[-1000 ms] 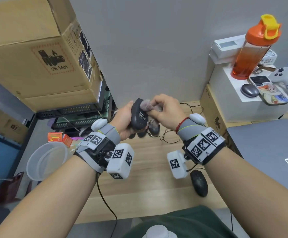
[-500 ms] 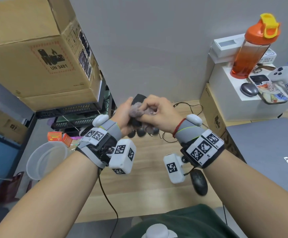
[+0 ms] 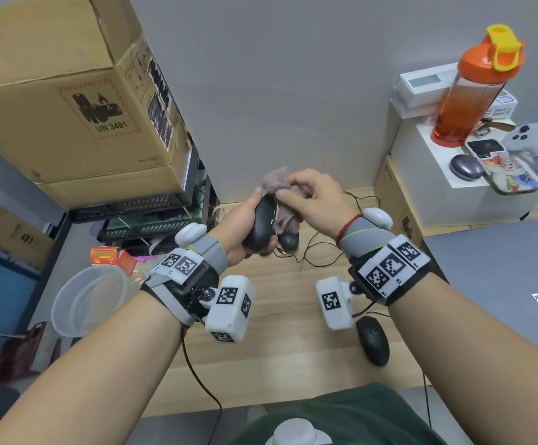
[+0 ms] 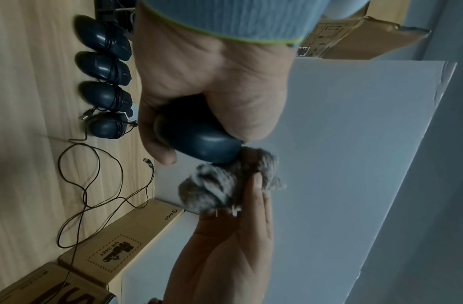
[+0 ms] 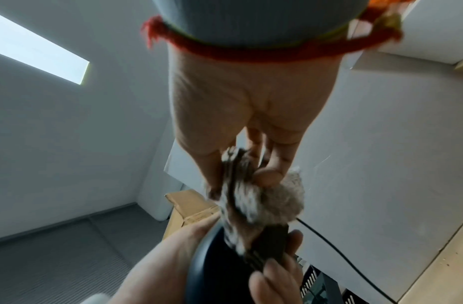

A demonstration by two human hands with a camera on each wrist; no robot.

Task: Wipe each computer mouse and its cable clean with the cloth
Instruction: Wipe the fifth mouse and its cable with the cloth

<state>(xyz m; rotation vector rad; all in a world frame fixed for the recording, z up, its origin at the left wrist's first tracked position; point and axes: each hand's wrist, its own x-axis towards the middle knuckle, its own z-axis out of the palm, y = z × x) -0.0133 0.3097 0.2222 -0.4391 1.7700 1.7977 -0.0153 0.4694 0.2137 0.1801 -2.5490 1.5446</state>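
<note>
My left hand (image 3: pixel 245 231) grips a black computer mouse (image 3: pixel 262 224) upright above the wooden desk (image 3: pixel 280 319). My right hand (image 3: pixel 309 197) pinches a fuzzy grey cloth (image 3: pixel 277 184) against the mouse's upper end. In the left wrist view the mouse (image 4: pixel 199 139) sits in my left hand's (image 4: pixel 199 98) curled fingers with the cloth (image 4: pixel 225 185) at its tip. The right wrist view shows the right hand (image 5: pixel 251 168) holding the cloth (image 5: pixel 261 201) on the mouse (image 5: pixel 220 267). Several more black mice (image 4: pixel 105 88) lie in a row on the desk, cables wrapped round them. Another black mouse (image 3: pixel 373 340) lies near me.
A loose black cable (image 3: pixel 319 252) trails over the desk behind my hands. A closed grey laptop (image 3: pixel 505 300) lies at right. Cardboard boxes (image 3: pixel 68 91) are stacked at left, a white bowl (image 3: pixel 89 300) below them. An orange bottle (image 3: pixel 473 88) stands on a white box at right.
The right hand moved the cloth from the mouse's middle up to its top end. The left hand turned the mouse slightly and still holds it.
</note>
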